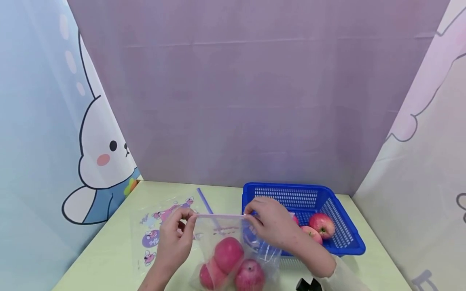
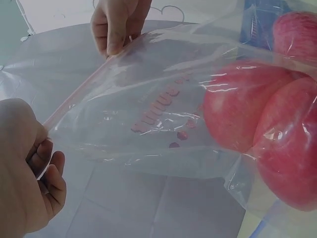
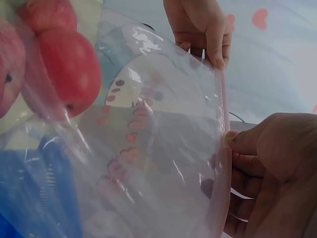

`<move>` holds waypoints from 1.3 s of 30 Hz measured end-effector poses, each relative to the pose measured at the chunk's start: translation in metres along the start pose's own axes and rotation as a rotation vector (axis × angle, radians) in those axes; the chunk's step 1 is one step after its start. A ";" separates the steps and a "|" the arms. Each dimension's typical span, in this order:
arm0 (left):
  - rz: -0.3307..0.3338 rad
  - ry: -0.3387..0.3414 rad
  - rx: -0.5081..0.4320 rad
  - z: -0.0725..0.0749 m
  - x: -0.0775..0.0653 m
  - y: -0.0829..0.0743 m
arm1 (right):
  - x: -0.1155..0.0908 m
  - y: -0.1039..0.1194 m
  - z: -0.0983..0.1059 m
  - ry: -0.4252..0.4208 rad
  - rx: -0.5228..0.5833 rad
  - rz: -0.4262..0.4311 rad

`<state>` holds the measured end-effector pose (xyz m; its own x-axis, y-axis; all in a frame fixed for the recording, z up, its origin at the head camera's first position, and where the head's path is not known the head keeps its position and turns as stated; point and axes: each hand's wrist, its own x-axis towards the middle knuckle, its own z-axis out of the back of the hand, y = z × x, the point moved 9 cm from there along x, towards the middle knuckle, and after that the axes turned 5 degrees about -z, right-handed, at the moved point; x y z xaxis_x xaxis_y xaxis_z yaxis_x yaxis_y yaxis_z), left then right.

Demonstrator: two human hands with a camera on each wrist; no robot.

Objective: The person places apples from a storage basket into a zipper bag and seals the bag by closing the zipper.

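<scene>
A clear zip bag (image 1: 233, 227) with a pink strip along its top hangs between both hands, holding red apples (image 1: 228, 255) at its bottom. My left hand (image 1: 176, 240) pinches one end of the strip between thumb and fingers. Farther along the same strip, my right hand (image 1: 274, 224) pinches it too; in the right wrist view the strip (image 3: 224, 198) runs on past the right thumb. Between the two hands the strip looks straight and taut. Pinkish printing (image 2: 161, 104) shows on the bag's side in the left wrist view.
Behind the right hand stands a blue basket (image 1: 338, 202) with several apples (image 1: 322, 225) inside. A printed clear bag (image 1: 150, 238) lies flat on the table (image 1: 109, 246) at left, near a purple stick (image 1: 204, 200). Something black (image 1: 308, 285) shows at the bottom edge.
</scene>
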<state>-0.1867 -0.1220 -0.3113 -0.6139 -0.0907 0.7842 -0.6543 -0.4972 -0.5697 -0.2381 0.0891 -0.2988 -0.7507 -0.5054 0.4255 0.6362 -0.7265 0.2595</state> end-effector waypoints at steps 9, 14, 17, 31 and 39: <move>0.056 0.000 0.015 0.001 -0.004 0.012 | -0.014 -0.021 0.010 0.006 0.008 -0.048; 0.043 -0.011 -0.009 0.004 -0.001 0.001 | -0.021 -0.034 0.016 0.018 0.016 -0.099; 0.034 -0.011 -0.008 0.004 0.000 -0.002 | -0.024 -0.039 0.018 0.017 0.024 -0.116; -0.001 -0.027 0.016 0.007 -0.001 -0.003 | -0.035 -0.058 0.024 0.053 0.075 -0.211; -0.033 -0.028 0.021 0.009 0.001 -0.013 | -0.039 -0.067 0.025 0.051 0.100 -0.235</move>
<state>-0.1746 -0.1227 -0.3009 -0.5789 -0.0977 0.8095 -0.6646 -0.5186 -0.5379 -0.2465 0.1691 -0.3113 -0.8865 -0.3526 0.2997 0.4556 -0.7787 0.4315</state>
